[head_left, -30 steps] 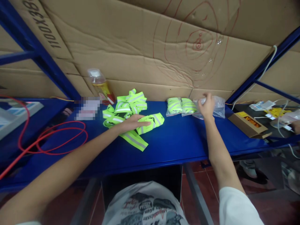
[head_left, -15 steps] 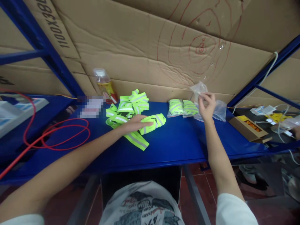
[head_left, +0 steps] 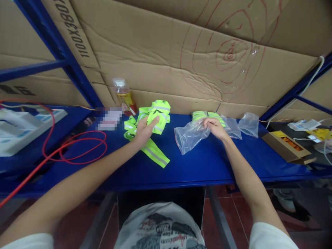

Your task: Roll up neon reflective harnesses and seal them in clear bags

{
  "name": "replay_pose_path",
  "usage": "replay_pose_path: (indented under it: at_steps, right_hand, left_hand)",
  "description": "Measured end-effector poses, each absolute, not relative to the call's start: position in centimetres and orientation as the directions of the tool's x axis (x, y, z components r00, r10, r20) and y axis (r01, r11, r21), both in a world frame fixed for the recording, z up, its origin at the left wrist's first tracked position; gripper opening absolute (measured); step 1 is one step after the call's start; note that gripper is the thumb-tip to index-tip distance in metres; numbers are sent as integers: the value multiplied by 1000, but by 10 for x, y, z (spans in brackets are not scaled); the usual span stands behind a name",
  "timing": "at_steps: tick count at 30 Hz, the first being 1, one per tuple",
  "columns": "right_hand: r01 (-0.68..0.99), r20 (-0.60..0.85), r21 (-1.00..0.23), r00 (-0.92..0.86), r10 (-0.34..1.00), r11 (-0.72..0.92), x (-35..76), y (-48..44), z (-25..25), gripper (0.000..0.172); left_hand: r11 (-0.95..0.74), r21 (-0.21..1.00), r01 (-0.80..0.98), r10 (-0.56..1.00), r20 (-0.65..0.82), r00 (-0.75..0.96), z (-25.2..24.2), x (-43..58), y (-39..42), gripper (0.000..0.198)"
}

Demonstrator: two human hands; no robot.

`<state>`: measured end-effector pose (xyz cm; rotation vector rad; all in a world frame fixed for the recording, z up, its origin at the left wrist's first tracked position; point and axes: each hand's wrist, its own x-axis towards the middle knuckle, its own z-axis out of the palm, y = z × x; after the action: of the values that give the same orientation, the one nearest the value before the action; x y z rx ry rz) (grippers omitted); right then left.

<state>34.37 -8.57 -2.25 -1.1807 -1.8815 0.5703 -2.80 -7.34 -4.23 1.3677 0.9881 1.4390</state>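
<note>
My left hand (head_left: 145, 131) grips a folded bundle of neon-yellow reflective strap (head_left: 158, 123) with grey stripes. Behind and below it lies a loose heap of the same reflective straps (head_left: 131, 126), one flat end reaching toward the front of the table. In my right hand (head_left: 214, 126) is a clear zip bag (head_left: 190, 136), pinched at one end, its other end pointing left toward the bundle. Just behind that hand sit packed bags of yellow straps (head_left: 199, 115), partly covered. More clear bags (head_left: 248, 125) lie to the right.
A bottle (head_left: 125, 98) stands against the cardboard wall (head_left: 145, 45). Red cable (head_left: 83, 139) loops over the blue table (head_left: 202, 169) at left, near a white device (head_left: 33, 129). An open cardboard box (head_left: 286, 147) lies at right, beside cables and yellow items.
My right hand has brought the clear bag down and left, in front of the packed bags. My left hand has turned the strap bundle more upright. The view has shifted slightly.
</note>
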Motion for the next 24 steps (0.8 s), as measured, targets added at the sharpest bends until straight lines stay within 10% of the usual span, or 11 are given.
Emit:
replay_pose_path:
  at_steps: [9,16,24]
  right_hand:
    - [714,667,-479,-83,741,511,291,-116,-11,44]
    - [822,335,-320,-366,868,471,207,-153,-22,48]
    - [826,479,-450,-98,872,340,235,-145,-15,32]
  left_hand:
    - [-309,948,-76,950,312,33,-48,-20,-83,53]
    - [-334,941,-44,942,335,10,-43,-20,-85,47]
    - [-271,952,-145,919,300,256,-21,-38,-86,45]
